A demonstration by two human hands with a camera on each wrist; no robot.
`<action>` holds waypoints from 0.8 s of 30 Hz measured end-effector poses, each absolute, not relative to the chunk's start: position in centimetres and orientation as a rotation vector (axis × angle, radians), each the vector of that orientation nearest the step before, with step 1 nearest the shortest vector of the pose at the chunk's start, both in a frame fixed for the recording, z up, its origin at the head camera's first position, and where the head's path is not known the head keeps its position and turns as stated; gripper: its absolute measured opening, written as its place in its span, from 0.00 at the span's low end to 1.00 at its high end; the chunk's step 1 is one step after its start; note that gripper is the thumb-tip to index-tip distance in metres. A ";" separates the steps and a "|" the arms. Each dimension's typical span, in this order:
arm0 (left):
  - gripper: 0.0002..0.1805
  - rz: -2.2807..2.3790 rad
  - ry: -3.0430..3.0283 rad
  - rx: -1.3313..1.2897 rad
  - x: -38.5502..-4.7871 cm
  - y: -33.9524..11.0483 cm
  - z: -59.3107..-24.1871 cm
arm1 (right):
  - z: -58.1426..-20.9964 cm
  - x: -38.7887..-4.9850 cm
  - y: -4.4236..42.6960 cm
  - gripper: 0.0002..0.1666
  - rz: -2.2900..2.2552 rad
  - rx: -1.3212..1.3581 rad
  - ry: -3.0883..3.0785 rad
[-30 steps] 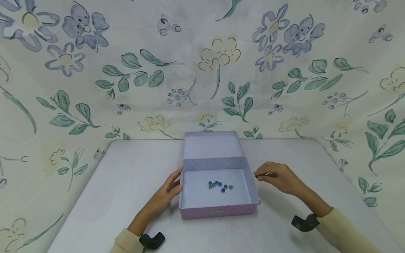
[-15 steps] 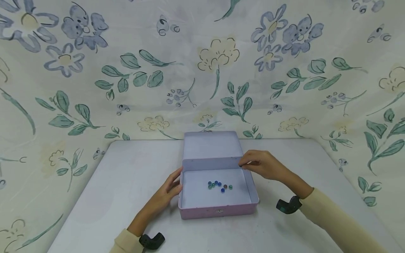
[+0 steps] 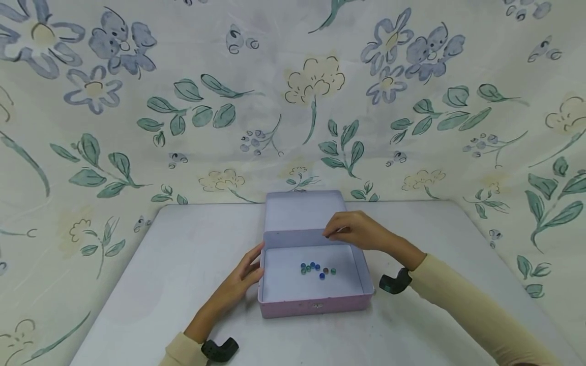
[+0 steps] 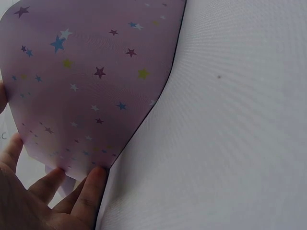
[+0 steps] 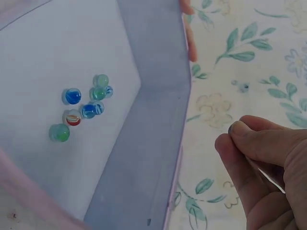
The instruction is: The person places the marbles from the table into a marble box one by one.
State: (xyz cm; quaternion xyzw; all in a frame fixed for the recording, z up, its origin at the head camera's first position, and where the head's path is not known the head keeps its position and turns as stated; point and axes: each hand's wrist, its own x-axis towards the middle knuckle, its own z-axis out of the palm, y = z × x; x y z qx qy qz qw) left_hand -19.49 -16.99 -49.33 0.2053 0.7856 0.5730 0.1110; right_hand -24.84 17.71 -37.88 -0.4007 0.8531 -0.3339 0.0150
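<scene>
A pink tin box [image 3: 316, 306] with a pale lilac inside stands in the middle of the table, its lid [image 3: 304, 211] tipped back. Several glass marbles lie loosely grouped on its floor, among them a blue marble [image 5: 73, 96], a green marble [image 5: 60, 132] and a red-and-white one [image 5: 72, 118]. My left hand [image 3: 240, 274] rests with its fingers against the box's left outer wall, which shows printed stars in the left wrist view. Over the back part of the box, my right hand [image 3: 359, 231] pinches a small dark marble [image 5: 231, 128], mostly hidden by thumb and fingertip.
The white table [image 3: 183, 239] ends at a floral cloth [image 3: 316, 117] that hangs behind and at both sides. A black wrist camera [image 3: 220, 349] sits on my left wrist, and another black camera [image 3: 396, 281] on my right.
My right hand has moved left, from beside the box's right wall to over its back part, still pinching the marble. The left hand and the marbles in the box stay put.
</scene>
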 end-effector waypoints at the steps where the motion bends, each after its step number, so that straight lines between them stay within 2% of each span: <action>1: 0.36 1.686 2.306 0.598 -19.5 -17.0 -49.3 | -37.9 -25.0 17.4 0.13 -1.034 -1.249 2.647; 14: 0.35 1.678 2.311 0.592 -19.5 -17.0 -49.4 | -39.7 -26.2 14.1 0.11 -0.893 -1.343 2.565; 24: 0.35 1.693 2.314 0.592 -19.4 -16.9 -49.4 | -41.2 -26.7 12.9 0.10 -0.788 -1.307 2.559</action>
